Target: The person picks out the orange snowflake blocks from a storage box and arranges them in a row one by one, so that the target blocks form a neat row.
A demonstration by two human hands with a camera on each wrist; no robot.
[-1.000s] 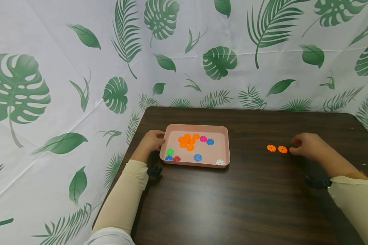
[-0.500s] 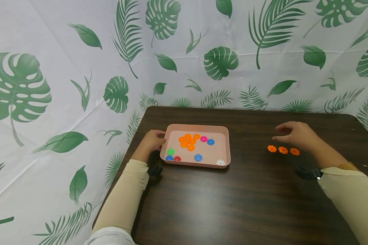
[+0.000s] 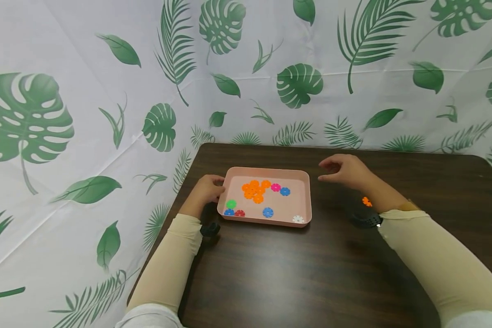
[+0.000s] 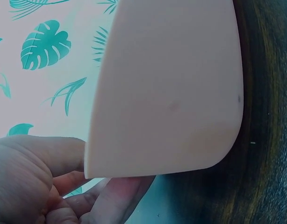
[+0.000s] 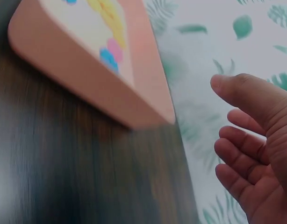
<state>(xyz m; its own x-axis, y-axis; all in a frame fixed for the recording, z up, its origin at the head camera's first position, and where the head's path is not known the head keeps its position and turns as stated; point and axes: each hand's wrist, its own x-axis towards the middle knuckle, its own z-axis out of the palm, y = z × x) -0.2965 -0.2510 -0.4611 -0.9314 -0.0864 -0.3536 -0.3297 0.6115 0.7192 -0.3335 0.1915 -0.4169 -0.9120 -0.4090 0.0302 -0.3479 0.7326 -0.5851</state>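
Note:
My left hand holds the left side of a pink rectangular tray; in the left wrist view the thumb lies at the tray's rim with fingers beneath its corner. Inside the tray is a cluster of orange notched plastic discs. Around them lie a pink disc, a green disc, a red disc, a white disc and several blue ones. My right hand hovers just right of the tray, thumb and fingers apart, holding nothing.
An orange disc on the dark wooden table shows beside my right wrist; the arm hides the others of its row. A white leaf-print cloth hangs behind the table and along its left side.
My right hand let go of the third orange disc in the row on the table, rose, and moved left toward the tray. My left hand stayed at the tray's side.

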